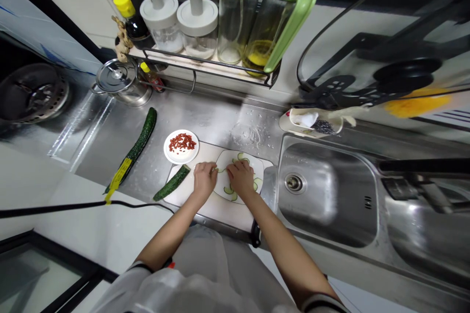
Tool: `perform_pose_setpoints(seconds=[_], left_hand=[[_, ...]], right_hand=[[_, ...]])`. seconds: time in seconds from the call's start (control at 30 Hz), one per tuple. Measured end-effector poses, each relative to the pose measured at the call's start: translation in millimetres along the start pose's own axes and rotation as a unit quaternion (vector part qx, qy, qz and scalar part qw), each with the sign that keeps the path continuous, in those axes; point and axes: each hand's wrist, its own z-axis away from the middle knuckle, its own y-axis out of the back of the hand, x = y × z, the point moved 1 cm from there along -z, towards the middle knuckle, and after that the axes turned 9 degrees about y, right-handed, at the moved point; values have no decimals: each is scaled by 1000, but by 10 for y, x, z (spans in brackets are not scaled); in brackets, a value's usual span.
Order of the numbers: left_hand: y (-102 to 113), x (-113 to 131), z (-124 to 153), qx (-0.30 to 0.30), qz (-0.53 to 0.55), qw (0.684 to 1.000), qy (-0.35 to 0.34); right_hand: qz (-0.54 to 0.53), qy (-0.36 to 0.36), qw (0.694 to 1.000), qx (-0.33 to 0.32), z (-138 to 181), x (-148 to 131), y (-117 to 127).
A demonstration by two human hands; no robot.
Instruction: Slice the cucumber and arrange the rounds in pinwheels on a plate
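My left hand [204, 178] is closed at the left rim of a white plate [217, 188], with a bit of pale green cucumber slice [215, 169] showing at its fingertips. Over the plate, my right hand [240, 176] has its fingers curled down and pinched at a thin slice; its fingertips are partly hidden. Several curved cucumber slices [230, 190] lie around the plate. Under it is a light cutting board [211, 209], on which a cut piece of cucumber [172, 183] rests to the left. A knife's blade [270, 187] lies right of the plate, its black handle [256, 233] toward me.
A small dish [181, 160] of red berries sits behind the cut cucumber. Farther left lies a whole cucumber [141, 139] with yellow tape. A steel pot [123, 83] stands back left, a sink [330, 190] is at right, and a rack [205, 66] of jars and bottles overhangs the back.
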Motion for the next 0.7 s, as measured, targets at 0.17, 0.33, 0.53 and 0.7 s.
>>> perform_pose_setpoints(seconds=[0.17, 0.33, 0.53, 0.7], left_hand=[[12, 4, -2, -3, -3, 1000, 5], [8, 10, -7, -8, 8, 1000, 12], [104, -50, 0, 11, 64, 998, 3], [175, -142, 40, 21, -17, 998, 49]], right_hand=[[2, 17, 1000, 6, 23, 21, -35], [0, 28, 1000, 14, 43, 30, -37], [-25, 2, 999, 41, 168, 11, 62], [-41, -7, 997, 60, 433, -87, 142]])
